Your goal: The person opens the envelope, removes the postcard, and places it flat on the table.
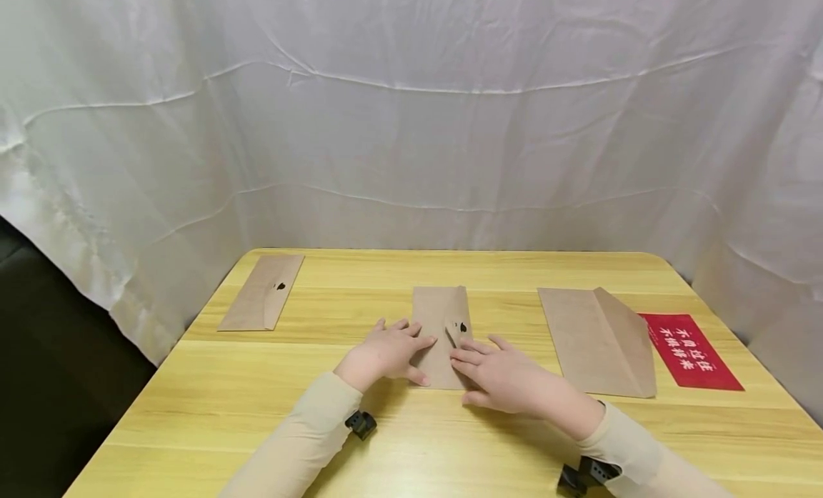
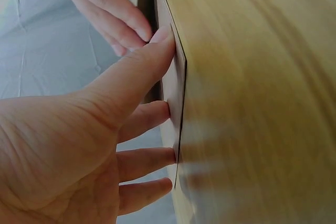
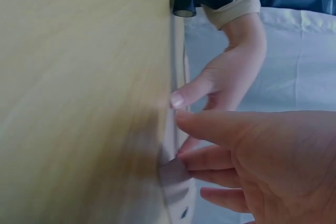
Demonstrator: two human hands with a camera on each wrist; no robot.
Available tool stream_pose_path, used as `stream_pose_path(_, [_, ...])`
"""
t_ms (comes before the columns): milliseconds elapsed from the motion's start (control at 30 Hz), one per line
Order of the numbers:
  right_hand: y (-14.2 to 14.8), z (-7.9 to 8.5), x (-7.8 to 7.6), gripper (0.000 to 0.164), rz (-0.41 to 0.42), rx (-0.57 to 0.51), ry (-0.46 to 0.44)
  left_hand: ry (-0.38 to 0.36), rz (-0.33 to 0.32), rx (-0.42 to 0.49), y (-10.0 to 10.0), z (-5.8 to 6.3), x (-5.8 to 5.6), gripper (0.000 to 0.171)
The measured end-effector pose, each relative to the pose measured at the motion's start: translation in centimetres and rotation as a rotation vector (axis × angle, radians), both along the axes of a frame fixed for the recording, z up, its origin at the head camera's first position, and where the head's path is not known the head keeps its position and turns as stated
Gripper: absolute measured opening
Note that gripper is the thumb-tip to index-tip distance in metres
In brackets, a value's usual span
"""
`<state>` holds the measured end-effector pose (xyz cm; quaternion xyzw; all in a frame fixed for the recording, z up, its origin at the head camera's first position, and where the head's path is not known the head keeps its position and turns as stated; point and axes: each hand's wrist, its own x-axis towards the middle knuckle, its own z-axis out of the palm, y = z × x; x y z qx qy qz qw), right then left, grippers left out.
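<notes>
A brown paper envelope (image 1: 432, 305) lies on the wooden table in front of me, its long side pointing away. Its flap (image 1: 448, 314) runs along the right, bears a small black mark, and stands slightly raised in the middle. My left hand (image 1: 388, 351) rests spread on the envelope's left part, thumb near the front edge; in the left wrist view the fingertips (image 2: 167, 109) touch the paper. From the right, my right hand (image 1: 504, 376) reaches in with nearly straight fingers at the flap. In the right wrist view its thumb and fingers (image 3: 210, 159) stand apart beside the paper.
Another brown envelope (image 1: 260, 298) with a black mark lies at the table's far left. To the right, a larger brown envelope (image 1: 579, 334) has its flap spread out, beside a red card (image 1: 691, 351) with white characters. A pale curtain (image 1: 411, 141) hangs behind the table (image 1: 321, 419).
</notes>
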<state>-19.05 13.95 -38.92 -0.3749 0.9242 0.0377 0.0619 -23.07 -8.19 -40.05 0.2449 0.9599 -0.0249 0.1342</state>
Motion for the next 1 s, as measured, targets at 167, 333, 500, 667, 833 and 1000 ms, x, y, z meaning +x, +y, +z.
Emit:
stream_pose_path(167, [0.4, 1.0, 0.4, 0.058, -0.048, 0.004, 0.033, 0.004, -0.003, 0.009, 0.0, -0.1, -0.1, 0.08])
stream_pose_path(333, [0.9, 1.6, 0.4, 0.053, -0.101, 0.039, 0.091, 0.0, -0.005, 0.021, -0.1, 0.0, -0.1, 0.081])
stream_pose_path(500, [1.5, 1.2, -0.2, 0.055, -0.13, 0.076, 0.101, -0.005, -0.005, 0.022, 0.0, 0.0, -0.1, 0.08])
stream_pose_path(667, [2.1, 0.4, -1.6, 0.061, -0.142, 0.056, 0.041, -0.008, -0.009, 0.01, 0.0, 0.0, -0.2, 0.081])
stream_pose_path(833, [2.9, -0.4, -3.2, 0.067, -0.161, 0.002, -0.028, -0.017, -0.011, 0.009, 0.0, 0.0, -0.2, 0.081])
stream_pose_path(1000, [3.7, -1.2, -5.0, 0.077, -0.17, -0.062, -0.099, -0.019, -0.01, 0.013, -0.1, 0.0, -0.1, 0.081])
